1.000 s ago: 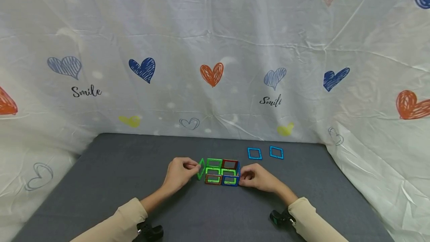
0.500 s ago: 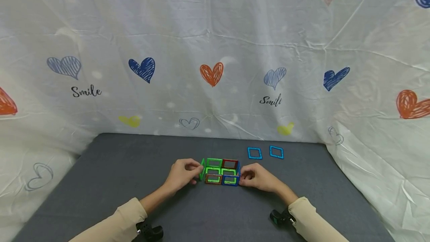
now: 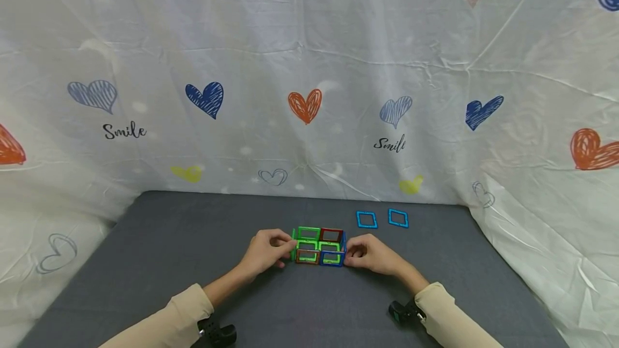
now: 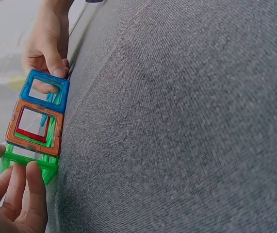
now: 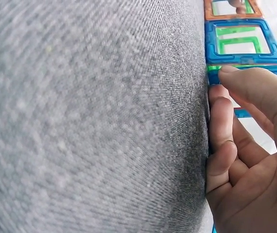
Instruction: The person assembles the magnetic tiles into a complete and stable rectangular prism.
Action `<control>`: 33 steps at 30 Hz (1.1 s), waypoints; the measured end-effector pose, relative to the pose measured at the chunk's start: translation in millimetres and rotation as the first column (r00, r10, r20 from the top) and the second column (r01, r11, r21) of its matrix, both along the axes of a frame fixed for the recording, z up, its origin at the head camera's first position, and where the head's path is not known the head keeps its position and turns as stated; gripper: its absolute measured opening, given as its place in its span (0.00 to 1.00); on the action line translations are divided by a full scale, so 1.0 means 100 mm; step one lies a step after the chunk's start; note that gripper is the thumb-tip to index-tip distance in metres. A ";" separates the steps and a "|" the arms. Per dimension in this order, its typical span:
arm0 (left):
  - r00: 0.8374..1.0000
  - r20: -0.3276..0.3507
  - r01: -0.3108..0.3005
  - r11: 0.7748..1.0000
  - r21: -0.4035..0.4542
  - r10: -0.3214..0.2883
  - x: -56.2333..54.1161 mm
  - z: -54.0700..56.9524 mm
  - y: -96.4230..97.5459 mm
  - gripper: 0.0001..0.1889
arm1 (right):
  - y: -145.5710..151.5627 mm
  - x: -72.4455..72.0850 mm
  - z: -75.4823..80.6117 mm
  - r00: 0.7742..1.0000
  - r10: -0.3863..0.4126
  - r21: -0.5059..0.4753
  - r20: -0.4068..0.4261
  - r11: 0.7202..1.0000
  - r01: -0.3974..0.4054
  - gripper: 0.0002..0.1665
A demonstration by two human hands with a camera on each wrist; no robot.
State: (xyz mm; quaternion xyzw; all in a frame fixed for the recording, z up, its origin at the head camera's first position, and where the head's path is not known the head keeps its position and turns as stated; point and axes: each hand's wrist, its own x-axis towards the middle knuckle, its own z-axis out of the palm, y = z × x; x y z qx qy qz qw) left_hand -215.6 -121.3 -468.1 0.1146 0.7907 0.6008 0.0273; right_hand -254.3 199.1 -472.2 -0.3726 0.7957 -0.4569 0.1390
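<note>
A low open box of square magnetic tiles stands on the grey table, with green tiles as its floor. Its front has an orange tile and a blue tile; a green tile and a red tile form the back. My left hand pinches a green end tile, upright against the box's left side. At the opposite end, my right hand holds the blue end tile between thumb and curled fingers. Fingers partly cover both end tiles.
Two light-blue square tiles lie flat behind the box, to the right. The grey table ends at a white curtain printed with hearts. Black straps with devices are on both wrists.
My left hand has moved slightly right, bringing the green end tile from a tilted stance apart from the box to upright against its left side. My right hand has stayed in place.
</note>
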 end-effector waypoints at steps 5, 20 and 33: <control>1.000 -0.017 0.012 1.000 -0.017 -0.012 0.01 0.01 0.02 0.10 | 0.00 -0.01 -0.01 1.000 -0.001 0.001 0.003 1.000 0.001 0.06; 1.000 0.002 0.030 0.999 -0.039 -0.030 0.04 0.07 0.07 0.13 | 0.00 -0.01 -0.01 1.000 0.009 -0.008 0.007 1.000 -0.009 0.06; 0.986 0.081 0.145 0.989 -0.012 -0.144 0.02 -0.01 -0.07 0.18 | 0.00 -0.01 0.01 1.000 0.018 -0.002 0.015 1.000 -0.018 0.05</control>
